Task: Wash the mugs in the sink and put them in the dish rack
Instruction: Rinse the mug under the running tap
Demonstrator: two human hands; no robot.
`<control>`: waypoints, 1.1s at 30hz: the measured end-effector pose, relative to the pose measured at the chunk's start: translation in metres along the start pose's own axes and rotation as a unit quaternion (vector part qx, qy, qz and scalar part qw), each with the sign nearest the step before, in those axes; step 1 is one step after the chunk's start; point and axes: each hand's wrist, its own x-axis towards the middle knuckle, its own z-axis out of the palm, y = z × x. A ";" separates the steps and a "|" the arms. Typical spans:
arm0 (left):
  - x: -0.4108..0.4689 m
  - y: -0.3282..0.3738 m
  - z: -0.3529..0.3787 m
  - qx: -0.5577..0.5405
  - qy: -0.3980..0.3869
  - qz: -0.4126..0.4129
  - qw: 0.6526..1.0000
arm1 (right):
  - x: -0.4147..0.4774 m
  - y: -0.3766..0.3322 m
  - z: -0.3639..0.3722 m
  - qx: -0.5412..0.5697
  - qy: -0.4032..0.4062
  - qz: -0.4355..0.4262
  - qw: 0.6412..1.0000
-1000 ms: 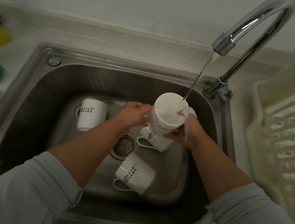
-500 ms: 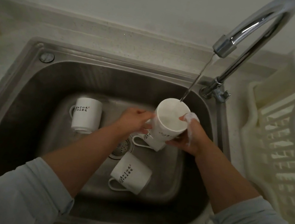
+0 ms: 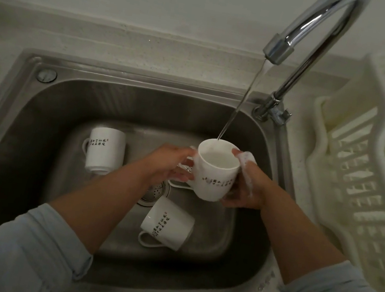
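My left hand (image 3: 170, 165) curls around the handle side of a white mug (image 3: 214, 175). My right hand (image 3: 248, 188), streaked with suds (image 3: 248, 159), cups the other side, thumb up at the rim. Together they hold the white mug upright above the sink (image 3: 37, 120), its mouth under the thin stream (image 3: 242, 98) from the tap (image 3: 306, 37) (some water lies inside). On the sink floor a second mug (image 3: 105, 150) rests to the left and a third mug (image 3: 167, 223) lies on its side just beside the drain (image 3: 156, 190). A fourth mug (image 3: 179, 186) is mostly hidden under my hands. The dish rack (image 3: 370, 188) sits on the desk (image 3: 150, 54), right of the sink.
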 end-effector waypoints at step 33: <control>0.034 0.020 0.024 -0.089 0.027 0.224 0.970 | -0.027 -0.045 -0.001 0.158 0.030 -0.245 0.956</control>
